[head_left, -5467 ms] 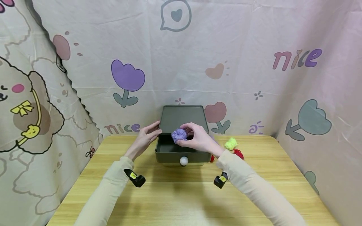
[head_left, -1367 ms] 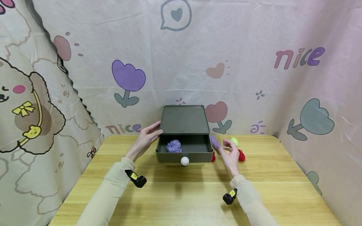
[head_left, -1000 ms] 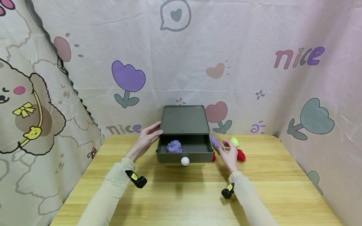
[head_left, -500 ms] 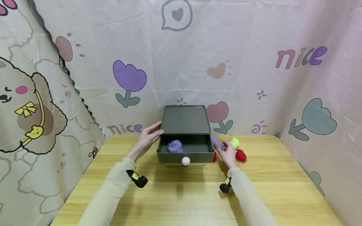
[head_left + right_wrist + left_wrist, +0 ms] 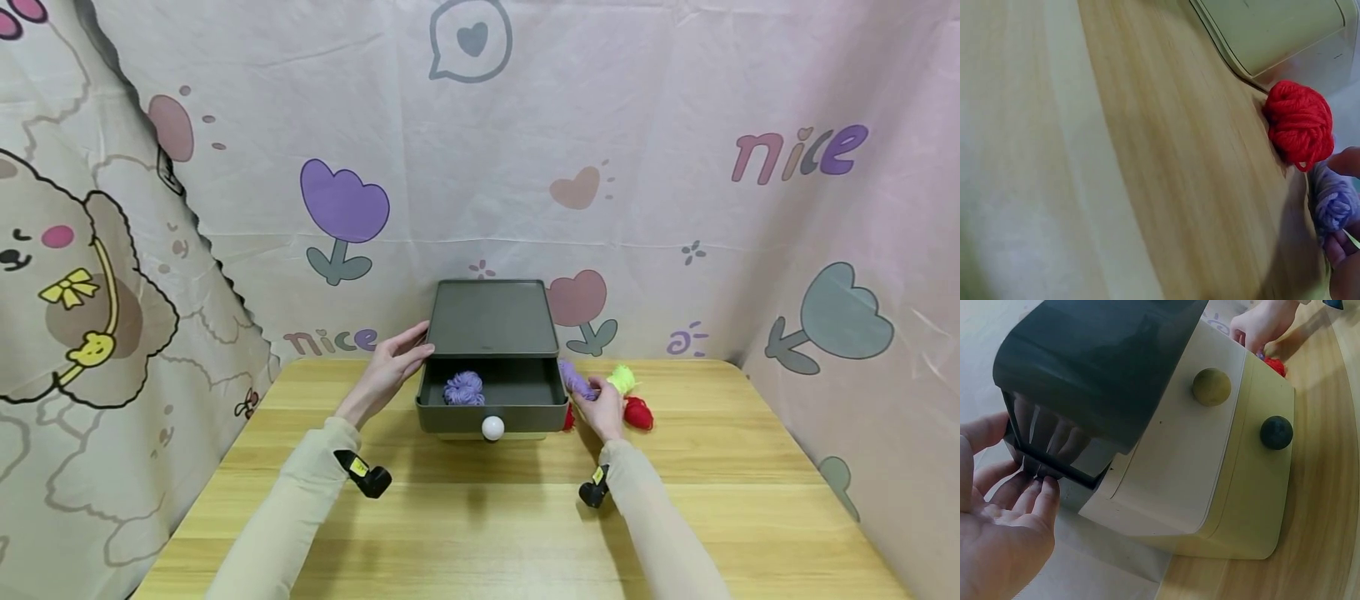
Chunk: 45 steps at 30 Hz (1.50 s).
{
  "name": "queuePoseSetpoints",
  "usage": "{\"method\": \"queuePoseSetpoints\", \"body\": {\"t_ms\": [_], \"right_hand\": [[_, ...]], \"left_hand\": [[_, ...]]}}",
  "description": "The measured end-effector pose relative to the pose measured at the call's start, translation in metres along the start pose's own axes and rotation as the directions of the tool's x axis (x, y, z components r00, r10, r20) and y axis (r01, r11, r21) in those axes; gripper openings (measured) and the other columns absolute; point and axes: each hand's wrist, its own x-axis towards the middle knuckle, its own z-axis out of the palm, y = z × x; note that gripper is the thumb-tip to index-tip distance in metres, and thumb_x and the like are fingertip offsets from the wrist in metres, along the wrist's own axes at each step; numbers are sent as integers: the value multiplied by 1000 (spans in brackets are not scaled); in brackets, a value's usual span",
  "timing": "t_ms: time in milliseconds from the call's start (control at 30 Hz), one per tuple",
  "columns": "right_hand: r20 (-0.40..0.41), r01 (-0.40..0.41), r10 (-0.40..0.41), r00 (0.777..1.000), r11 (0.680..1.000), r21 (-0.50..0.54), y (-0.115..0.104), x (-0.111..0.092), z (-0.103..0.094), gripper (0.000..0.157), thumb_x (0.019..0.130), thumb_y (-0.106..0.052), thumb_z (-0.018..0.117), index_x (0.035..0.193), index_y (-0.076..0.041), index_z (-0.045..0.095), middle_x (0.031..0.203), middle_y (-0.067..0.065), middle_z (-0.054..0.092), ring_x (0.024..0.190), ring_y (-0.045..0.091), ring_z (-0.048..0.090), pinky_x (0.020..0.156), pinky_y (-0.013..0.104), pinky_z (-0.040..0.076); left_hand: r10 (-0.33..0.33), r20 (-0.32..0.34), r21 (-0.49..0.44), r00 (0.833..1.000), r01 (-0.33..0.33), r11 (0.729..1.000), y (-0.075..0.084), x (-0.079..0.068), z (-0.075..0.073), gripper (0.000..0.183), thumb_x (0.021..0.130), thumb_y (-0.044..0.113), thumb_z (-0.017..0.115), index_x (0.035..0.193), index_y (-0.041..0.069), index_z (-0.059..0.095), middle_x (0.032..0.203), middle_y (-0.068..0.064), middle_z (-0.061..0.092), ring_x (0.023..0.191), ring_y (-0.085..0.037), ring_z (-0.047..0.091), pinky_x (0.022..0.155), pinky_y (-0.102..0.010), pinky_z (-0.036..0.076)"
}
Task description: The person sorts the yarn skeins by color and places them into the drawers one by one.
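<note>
In the head view a small drawer cabinet (image 5: 491, 317) has its dark grey top drawer (image 5: 525, 417) pulled out, with a purple yarn ball (image 5: 463, 388) inside at the left. My left hand (image 5: 390, 367) is at the cabinet's left side; in the left wrist view its thumb and bent fingers grip the dark top tier's edge. To the right of the cabinet, my right hand (image 5: 603, 410) pinches a purple yarn skein (image 5: 576, 381) lying on the table. The right wrist view has thumb and fingers on either side of that skein (image 5: 1335, 199), just beside a red yarn ball (image 5: 1300, 124).
Behind the right hand lies a yellow-green yarn ball (image 5: 622, 379), and a second red ball (image 5: 638, 413) sits to its right. Lower tiers of the cabinet carry round knobs (image 5: 1212, 387). A printed cloth (image 5: 465, 200) hangs behind the wooden table (image 5: 480, 533).
The right hand has put a purple yarn ball into the drawer, moved right of the cabinet and closed its fingers on the purple skein. The left hand has stayed at the cabinet.
</note>
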Motion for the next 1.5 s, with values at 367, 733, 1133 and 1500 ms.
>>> {"method": "queuePoseSetpoints", "body": {"t_ms": [367,733,1133,1500], "right_hand": [[5,-25,25,1000,996,-82,-3,5,3,46,74,-25,67,114,-5,58,110,19,61,98,33,55,83,44,44],[-2,-59,59,998,996,-73,-4,5,3,43,75,-26,67,112,-6,60,108,19,61,96,32,55,82,42,45],[-28,-37,35,999,997,-75,-6,3,2,40,74,-26,67,109,-7,62,105,19,63,94,32,56,79,42,45],[-44,-16,17,999,1000,6,-8,-6,-7,34,75,-24,67,105,-8,63,101,16,65,91,29,58,79,39,46]], "left_hand": [[7,-1,-6,1000,-7,1000,1,0,0,61,88,17,56,141,10,26,151,-4,12,138,-17,16,112,-36,19],[3,0,-9,1000,-3,1000,1,1,0,60,88,16,55,141,10,27,151,-3,13,138,-16,16,112,-35,19],[6,6,2,1000,-6,1000,0,1,0,61,88,17,55,141,10,26,151,-3,13,138,-16,15,112,-36,19],[7,8,1,1000,-7,1000,1,0,0,61,88,17,55,141,11,26,151,-3,12,138,-16,14,112,-36,19]]}}
